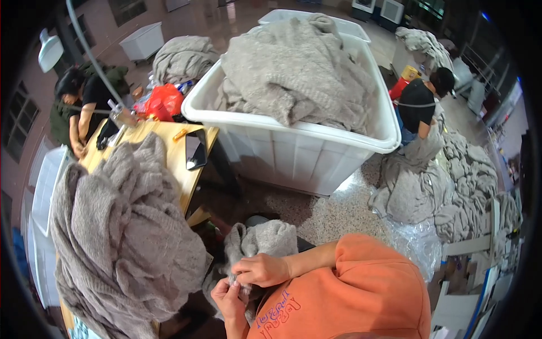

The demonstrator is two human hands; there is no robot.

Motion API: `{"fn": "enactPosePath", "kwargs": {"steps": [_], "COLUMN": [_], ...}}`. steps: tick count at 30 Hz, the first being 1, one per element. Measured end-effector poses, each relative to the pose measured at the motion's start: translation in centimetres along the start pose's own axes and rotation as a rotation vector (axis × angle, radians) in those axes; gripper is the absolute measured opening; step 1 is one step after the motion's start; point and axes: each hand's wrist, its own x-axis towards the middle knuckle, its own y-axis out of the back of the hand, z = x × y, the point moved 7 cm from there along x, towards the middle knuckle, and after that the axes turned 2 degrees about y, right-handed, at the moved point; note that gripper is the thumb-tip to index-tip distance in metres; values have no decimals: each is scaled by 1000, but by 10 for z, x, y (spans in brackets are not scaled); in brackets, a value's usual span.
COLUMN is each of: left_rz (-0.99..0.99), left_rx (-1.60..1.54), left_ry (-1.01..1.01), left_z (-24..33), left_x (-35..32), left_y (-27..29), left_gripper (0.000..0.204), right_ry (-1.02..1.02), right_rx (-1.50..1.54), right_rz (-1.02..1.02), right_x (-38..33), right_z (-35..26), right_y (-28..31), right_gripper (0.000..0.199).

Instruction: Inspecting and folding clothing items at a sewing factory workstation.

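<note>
A grey-beige knitted garment (268, 238) lies bunched over my lap. My left hand (230, 300) pinches a bit of its knit between thumb and fingertips. Right beside it, my right hand (261, 270) has its fingers closed on the same garment, so the two sets of fingertips nearly meet. Whether anything small sits between the fingers is hidden. To the left, a large heap of the same grey knitwear (124, 243) covers much of the wooden table.
A white plastic bin (271, 152) piled with knitwear stands ahead. On the wooden table (175, 152) lie a black phone (196, 149) and an orange object (180, 134). Co-workers sit at far left (93, 99) and right (418, 104), near more knitwear (463, 175) and clear plastic (415, 243).
</note>
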Motion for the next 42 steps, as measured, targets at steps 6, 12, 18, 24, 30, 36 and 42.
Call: {"fn": "enactPosePath", "kwargs": {"steps": [6, 12, 18, 24, 30, 36, 42], "left_rz": [141, 135, 118, 232, 277, 274, 304], "left_rx": [74, 117, 137, 253, 755, 658, 729], "left_ry": [-105, -178, -179, -205, -295, -218, -527], "left_z": [-4, -6, -6, 7, 16, 16, 25], "left_x": [-5, -1, -2, -11, -8, -2, -11], "left_y": [19, 14, 13, 12, 12, 11, 3], "left_gripper": [4, 10, 11, 7, 8, 3, 8], "right_ry": [-15, -29, -117, -342, -516, -369, -332], "right_rx": [307, 291, 380, 547, 519, 315, 164], "right_rz": [-27, -7, -192, -210, -254, -168, -212], "right_x": [-13, -14, -13, -14, -29, -21, -18], "right_z": [19, 20, 35, 41, 54, 42, 35], "right_y": [-31, -25, -34, -47, -47, -25, -27], "right_gripper": [5, 6, 9, 10, 10, 6, 8]}}
